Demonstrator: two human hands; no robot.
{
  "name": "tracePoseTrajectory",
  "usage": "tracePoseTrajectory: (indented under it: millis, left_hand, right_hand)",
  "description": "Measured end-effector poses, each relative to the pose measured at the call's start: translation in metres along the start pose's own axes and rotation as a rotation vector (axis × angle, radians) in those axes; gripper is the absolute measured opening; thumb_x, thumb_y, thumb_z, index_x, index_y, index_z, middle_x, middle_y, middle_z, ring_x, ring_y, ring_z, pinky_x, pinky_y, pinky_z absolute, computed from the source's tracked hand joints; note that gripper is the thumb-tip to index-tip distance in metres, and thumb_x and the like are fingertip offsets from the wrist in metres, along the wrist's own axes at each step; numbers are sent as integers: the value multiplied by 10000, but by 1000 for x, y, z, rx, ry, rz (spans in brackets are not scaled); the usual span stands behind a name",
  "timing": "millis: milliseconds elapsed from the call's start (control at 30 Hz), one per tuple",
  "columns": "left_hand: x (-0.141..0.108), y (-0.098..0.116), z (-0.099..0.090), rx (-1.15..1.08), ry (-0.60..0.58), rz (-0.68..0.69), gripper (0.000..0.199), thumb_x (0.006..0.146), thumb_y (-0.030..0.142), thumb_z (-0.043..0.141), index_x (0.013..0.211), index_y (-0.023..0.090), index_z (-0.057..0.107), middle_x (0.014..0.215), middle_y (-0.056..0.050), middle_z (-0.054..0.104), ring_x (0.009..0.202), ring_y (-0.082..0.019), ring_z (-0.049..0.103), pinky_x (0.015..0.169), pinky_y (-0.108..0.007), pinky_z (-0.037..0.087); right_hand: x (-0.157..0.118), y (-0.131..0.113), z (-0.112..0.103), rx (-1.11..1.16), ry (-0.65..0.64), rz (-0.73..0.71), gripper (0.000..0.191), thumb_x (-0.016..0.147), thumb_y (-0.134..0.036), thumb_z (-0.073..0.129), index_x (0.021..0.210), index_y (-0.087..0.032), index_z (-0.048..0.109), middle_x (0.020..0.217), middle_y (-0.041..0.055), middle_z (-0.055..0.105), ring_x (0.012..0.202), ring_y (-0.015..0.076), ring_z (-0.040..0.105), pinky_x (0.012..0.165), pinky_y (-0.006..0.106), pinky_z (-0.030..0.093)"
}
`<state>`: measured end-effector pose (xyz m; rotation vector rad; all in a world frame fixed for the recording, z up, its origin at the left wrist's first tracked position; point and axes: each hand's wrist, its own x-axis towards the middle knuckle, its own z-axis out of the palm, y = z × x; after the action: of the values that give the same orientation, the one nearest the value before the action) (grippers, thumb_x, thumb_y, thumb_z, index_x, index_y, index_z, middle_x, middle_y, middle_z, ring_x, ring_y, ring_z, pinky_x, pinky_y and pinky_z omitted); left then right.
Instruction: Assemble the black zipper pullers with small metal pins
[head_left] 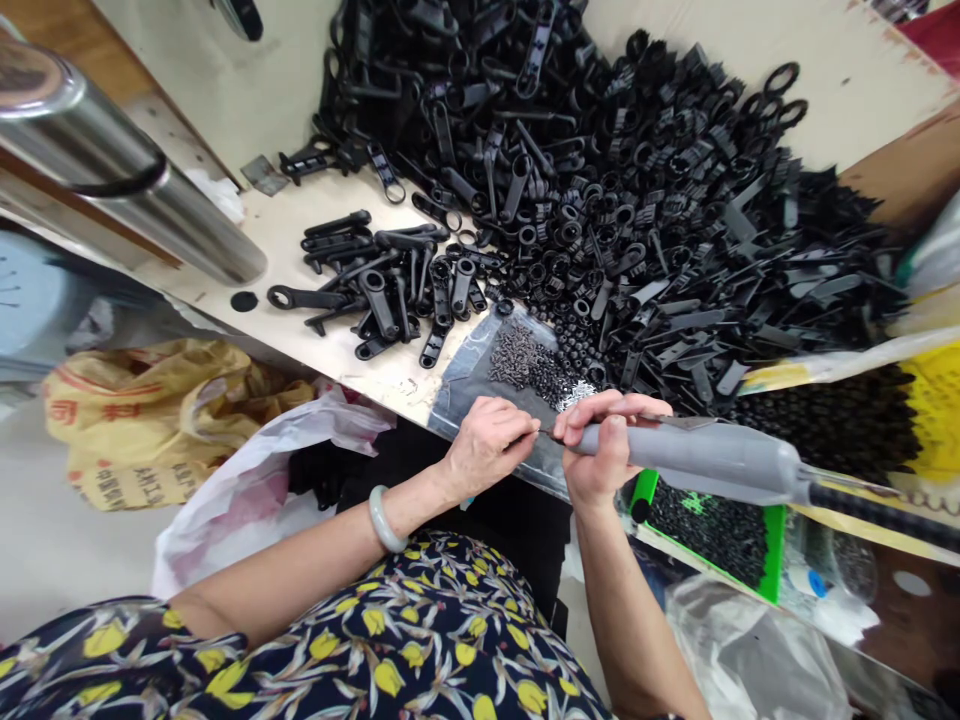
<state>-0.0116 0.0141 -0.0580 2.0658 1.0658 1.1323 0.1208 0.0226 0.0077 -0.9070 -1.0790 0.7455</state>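
My right hand [604, 445] grips a grey electric screwdriver [690, 460] that lies almost level, its tip pointing left. At that tip, the fingers of my left hand [491, 440] are pinched together; whatever sits between them is too small to make out. Just beyond both hands, a dark sheet [469, 375] on the table bears a heap of small screws [514, 355], small black parts [551, 380] and a little pile of shiny silver pieces [576, 395].
Black plastic handle-like parts [382, 290] lie in a group at left. A large mound of black parts [600, 200] covers the back. A green tray [772, 555] holds small black pieces at right. A thick metal column [172, 210] rises at left, near yellow sacks [150, 420].
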Motion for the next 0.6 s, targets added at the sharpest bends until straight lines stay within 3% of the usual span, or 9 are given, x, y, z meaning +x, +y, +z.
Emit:
tracePoseTrajectory:
  millis: [333,600]
  left_hand:
    - [-2,-5,-3,-35,-40,17,184,1061,294,548,1061,186,697,959,-50,791,940,-198,695,879,-377,459]
    - [-1,-3,-4,-28,-66,-3,213,1071,310,524,997,193,687,951,-45,786,938,-198,688,873,-381,450]
  right_hand:
    - [2,2,-2,-83,-67,1,236,977,-335,626,975,-288,395,689,-104,596,420,98,467,442,246,445]
    - [3,4,-3,-58,-137,23,223,988,-324,633,973,-290,413,683,-102,600,422,98,469,432,253,454]
